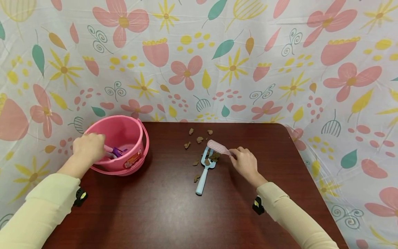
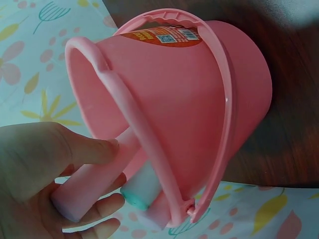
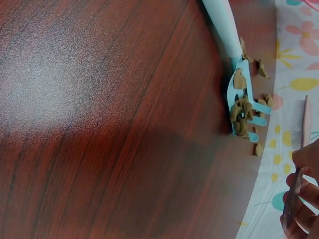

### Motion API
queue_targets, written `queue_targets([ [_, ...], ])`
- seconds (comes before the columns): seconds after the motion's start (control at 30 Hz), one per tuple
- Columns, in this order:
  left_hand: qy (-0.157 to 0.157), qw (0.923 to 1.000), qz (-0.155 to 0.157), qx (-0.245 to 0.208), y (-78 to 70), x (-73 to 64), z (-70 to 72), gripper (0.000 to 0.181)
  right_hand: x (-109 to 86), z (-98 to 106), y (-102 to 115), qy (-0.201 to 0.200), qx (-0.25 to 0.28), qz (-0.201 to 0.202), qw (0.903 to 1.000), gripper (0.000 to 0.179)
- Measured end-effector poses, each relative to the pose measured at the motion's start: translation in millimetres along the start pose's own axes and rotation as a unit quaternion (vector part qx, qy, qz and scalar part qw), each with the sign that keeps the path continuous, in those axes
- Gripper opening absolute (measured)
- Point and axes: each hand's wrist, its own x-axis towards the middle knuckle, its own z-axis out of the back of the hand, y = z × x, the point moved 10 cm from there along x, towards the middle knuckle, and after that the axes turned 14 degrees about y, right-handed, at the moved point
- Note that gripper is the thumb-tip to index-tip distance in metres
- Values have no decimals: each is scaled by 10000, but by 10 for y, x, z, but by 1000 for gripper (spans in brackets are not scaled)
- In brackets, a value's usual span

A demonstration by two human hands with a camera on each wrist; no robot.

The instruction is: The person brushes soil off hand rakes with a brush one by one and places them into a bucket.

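Note:
My left hand (image 1: 89, 148) is over the near rim of a pink bucket (image 1: 133, 157). It grips the pink handle (image 2: 97, 181) of a tool whose purple head (image 1: 118, 152) is down inside the bucket. My right hand (image 1: 244, 162) holds a small pale pink brush (image 1: 219, 147) by its handle, its head above the tines of a light blue toy rake (image 1: 202, 180). The rake lies on the table, handle toward me. Brown clumps (image 3: 242, 117) sit on the rake's head, and the brush's bristles (image 3: 296, 122) show in the right wrist view.
Several loose brown bits (image 1: 199, 139) lie scattered on the dark wood table (image 1: 155, 214) around the rake. Beside the held handle, a white handle with a teal end (image 2: 144, 186) sticks out of the bucket. A flowered cloth (image 1: 199, 69) hangs behind the table.

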Motion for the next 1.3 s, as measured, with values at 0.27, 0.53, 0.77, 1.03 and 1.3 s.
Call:
queue_targets([
  [0.27,-177,9998,50,13,80,-40,15,25,5,-19,-2,-5,-2,21,10000,24],
  [0.53,-787,9969,6,-89,100,-146,213,25,-3,-16,-16,-64,12,14,10000,24],
  [0.77,-1355,9902,-256,-199,-52,-204,307,22,-20,-3,-28,-61,5,-37,10000,23],
  [1.03,-1979,9777,-702,-70,-333,-225,397,22,-32,7,-46,-69,-33,-12,10000,24],
  [1.3,-2077,9711,-1175,3,-657,-191,430,22,-39,29,-72,-114,-57,-58,9999,24],
])
